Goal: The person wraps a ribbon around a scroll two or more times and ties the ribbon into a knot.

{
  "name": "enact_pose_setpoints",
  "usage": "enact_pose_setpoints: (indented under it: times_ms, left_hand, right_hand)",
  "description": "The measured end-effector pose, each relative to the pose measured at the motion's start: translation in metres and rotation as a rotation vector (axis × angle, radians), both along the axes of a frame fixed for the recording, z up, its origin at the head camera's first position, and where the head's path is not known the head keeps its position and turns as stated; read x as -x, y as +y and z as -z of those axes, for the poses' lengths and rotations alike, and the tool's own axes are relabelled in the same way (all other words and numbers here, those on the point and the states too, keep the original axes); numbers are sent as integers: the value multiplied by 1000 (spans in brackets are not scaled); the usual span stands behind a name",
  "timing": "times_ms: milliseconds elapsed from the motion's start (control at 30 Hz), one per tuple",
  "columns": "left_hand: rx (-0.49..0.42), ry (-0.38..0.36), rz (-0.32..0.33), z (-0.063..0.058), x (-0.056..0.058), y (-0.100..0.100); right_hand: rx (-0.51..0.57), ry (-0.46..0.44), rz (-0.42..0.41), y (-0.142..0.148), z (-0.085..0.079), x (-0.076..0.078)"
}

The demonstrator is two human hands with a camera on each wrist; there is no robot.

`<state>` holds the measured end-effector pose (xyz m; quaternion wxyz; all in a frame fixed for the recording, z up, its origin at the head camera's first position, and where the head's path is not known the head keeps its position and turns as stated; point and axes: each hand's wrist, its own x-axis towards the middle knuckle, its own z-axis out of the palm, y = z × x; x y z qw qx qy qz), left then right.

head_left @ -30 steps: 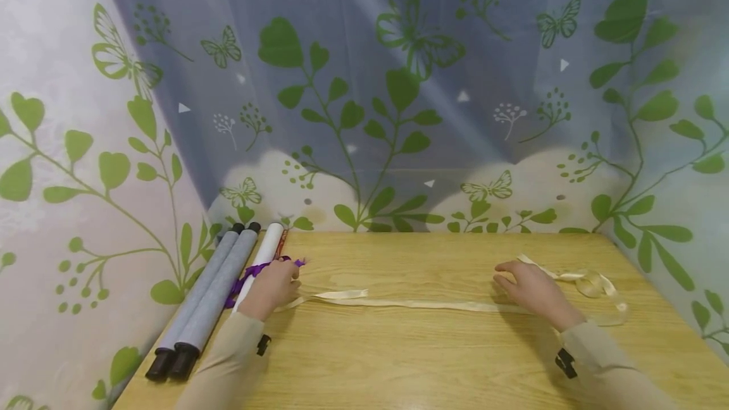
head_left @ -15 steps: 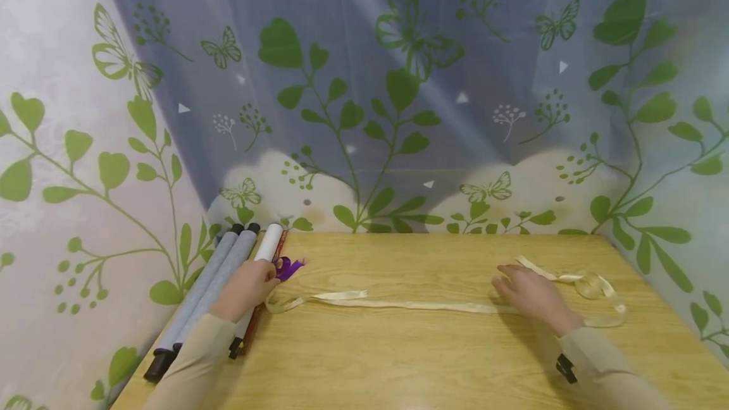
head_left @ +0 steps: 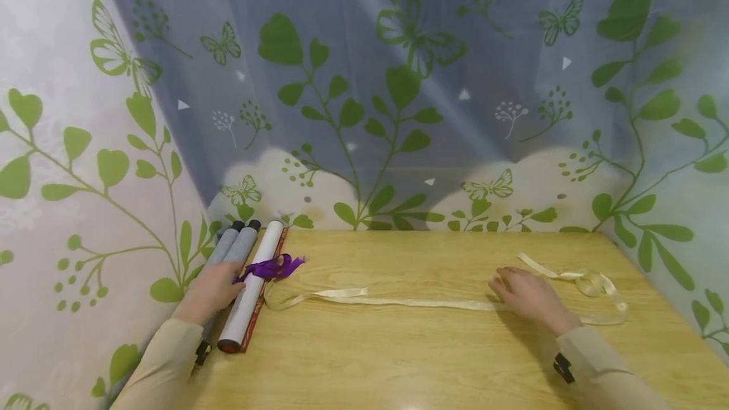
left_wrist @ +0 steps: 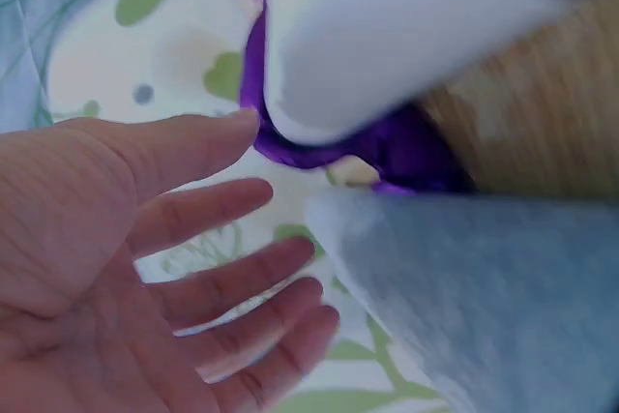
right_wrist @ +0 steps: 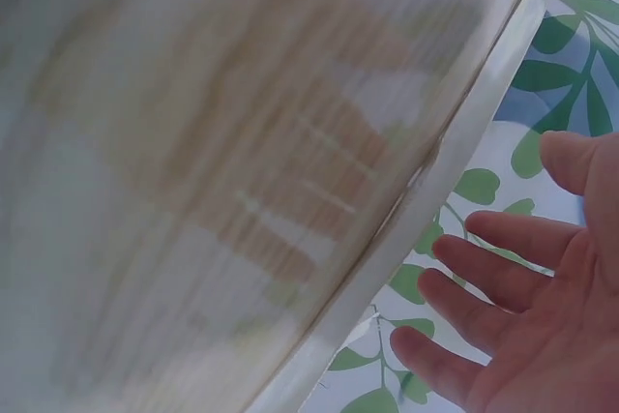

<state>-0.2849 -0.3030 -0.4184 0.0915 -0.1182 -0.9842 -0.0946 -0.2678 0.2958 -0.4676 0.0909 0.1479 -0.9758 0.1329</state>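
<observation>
My left hand [head_left: 209, 293] is over the grey rolls [head_left: 243, 247], just left of the white roll [head_left: 266, 247]. In the left wrist view its fingers are spread and loosely bent, and the thumb tip is right at the purple ribbon [left_wrist: 324, 154] tied round the white roll. A grey roll [left_wrist: 484, 278] lies below the fingertips in that view. My right hand [head_left: 526, 296] hovers palm down over the cream ribbon [head_left: 416, 302], which runs across the table. Its fingers hang relaxed in the right wrist view, with the ribbon [right_wrist: 416, 195] stretching past them.
A red patterned strip [head_left: 255, 324] lies along the white roll's right side. At the right, the cream ribbon ends in a loose curl [head_left: 589, 283]. The wooden table [head_left: 398, 359] meets a wall covering [head_left: 393, 144] printed with leaves and butterflies.
My left hand has moved left, off the white roll and its purple ribbon, to over the grey rolls. The roll's near end now shows. My right hand has barely moved.
</observation>
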Motion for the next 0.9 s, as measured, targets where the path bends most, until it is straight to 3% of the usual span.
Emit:
enact_pose_setpoints:
  times_ms: [133,233,500,667,900]
  left_hand:
    - [42,-108,-90,1,-5,-15]
    - [65,-137,-87,4,-9,-26]
    - [1,-234,-99,15,-13,-41]
    - [-11,-293,-101,14,-13,-46]
    - [-22,-434,-119,9,-14,-52]
  right_hand:
    - [18,-27,-5,-2,-3,2]
    - [28,-42,-11,-4,-5,3]
    - [56,-22,-4,-10,-10,3]
    - [56,1,-16,-17,-14,7]
    - [50,-33,-24,-23,-11,3]
